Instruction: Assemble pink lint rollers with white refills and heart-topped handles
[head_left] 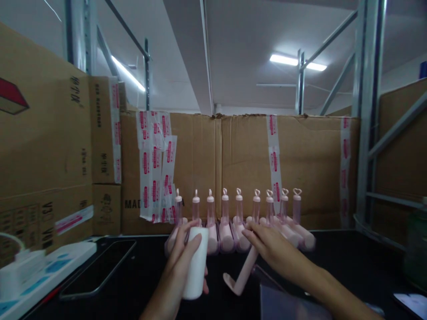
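Note:
My left hand [182, 262] is wrapped around a plain white cylinder [196, 266], tilted slightly, its smooth end facing up. My right hand [267, 240] pinches the upper end of a pale pink bent stick [246, 272] with a small round cup-like end at its lower left. What the right fingertips cover at the top of the stick is hidden. Just behind both hands stands a row of several pink tubes [225, 213] with heart-shaped loops on their caps, and thicker pink cylinders [227, 238] lie at their feet.
A phone [100, 269] and a white power strip [50, 271] with a plugged-in charger lie on the left of the black table. A translucent purplish box-like piece [287, 304] lies below my right forearm. Taped cardboard [247, 164] walls the back; a green bottle [415, 249] stands far right.

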Tool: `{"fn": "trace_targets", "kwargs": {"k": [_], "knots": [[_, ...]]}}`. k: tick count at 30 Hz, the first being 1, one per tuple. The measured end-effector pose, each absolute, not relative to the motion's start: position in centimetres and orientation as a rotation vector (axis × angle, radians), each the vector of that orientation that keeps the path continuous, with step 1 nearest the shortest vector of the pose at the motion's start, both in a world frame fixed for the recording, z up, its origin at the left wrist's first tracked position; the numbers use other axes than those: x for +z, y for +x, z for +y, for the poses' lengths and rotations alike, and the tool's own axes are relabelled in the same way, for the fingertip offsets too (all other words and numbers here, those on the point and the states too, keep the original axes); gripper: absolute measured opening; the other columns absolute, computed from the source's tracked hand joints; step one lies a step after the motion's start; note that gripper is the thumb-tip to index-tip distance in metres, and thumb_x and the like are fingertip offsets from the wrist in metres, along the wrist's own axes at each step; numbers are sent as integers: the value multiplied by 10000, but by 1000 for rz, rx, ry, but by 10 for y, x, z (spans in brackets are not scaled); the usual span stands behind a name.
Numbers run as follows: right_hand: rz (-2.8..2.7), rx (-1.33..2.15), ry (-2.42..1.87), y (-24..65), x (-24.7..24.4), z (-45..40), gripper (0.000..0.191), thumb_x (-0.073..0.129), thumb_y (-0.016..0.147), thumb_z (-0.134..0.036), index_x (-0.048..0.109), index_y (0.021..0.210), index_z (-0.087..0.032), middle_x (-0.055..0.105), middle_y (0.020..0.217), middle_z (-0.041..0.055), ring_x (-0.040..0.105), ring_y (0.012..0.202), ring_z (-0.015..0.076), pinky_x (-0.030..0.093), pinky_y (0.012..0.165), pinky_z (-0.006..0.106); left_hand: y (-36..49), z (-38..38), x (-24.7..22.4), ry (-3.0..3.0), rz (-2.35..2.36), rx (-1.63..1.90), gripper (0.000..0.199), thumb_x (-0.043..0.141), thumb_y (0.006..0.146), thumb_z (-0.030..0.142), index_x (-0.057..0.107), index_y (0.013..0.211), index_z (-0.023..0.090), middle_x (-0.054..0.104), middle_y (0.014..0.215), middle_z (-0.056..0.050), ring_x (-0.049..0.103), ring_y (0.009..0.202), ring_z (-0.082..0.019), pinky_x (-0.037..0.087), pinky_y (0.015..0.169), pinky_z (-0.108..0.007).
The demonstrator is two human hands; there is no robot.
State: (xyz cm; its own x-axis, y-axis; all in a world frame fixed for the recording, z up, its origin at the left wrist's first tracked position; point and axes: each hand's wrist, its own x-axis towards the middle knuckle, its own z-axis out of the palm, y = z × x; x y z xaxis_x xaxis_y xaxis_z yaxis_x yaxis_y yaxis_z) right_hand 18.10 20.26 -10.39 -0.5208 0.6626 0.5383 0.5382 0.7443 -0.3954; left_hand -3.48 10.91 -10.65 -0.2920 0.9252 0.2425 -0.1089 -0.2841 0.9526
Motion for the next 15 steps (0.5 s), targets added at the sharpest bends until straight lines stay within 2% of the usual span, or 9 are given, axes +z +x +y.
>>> {"fn": "trace_targets", "kwargs": {"k": [5,9,12,15], "knots": [[-2223,394,-973,190,-111,208,268,453,994,-354,601,840,-192,689,827,53,633,778,200,410,732,315,-36,114,-128,1465,1216,1221,522,626,838,552,421,1235,282,603,863,-2,613,562,-146,478,360,-197],[-2208,383,-1040,195,-117,210,259,506,966,-346,672,852,-183,720,818,79,653,787,222,430,738,327,-33,115,-135,1575,1218,1115,522,670,795,542,492,1192,253,614,964,-35,615,597,-136,466,374,-176],[-2151,229,-1058,194,-110,201,193,585,916,-294,735,871,-181,743,903,116,651,897,273,440,819,381,-32,116,-133,1570,1229,1122,551,709,758,525,544,1189,224,633,979,-57,633,646,-159,487,391,-186],[-2148,273,-875,187,-99,182,212,596,916,-254,755,1047,-205,744,1061,118,647,990,284,456,883,411,-36,118,-131,1562,1240,1137,579,733,740,517,582,1195,192,656,943,-65,642,650,-168,493,390,-190]]}}
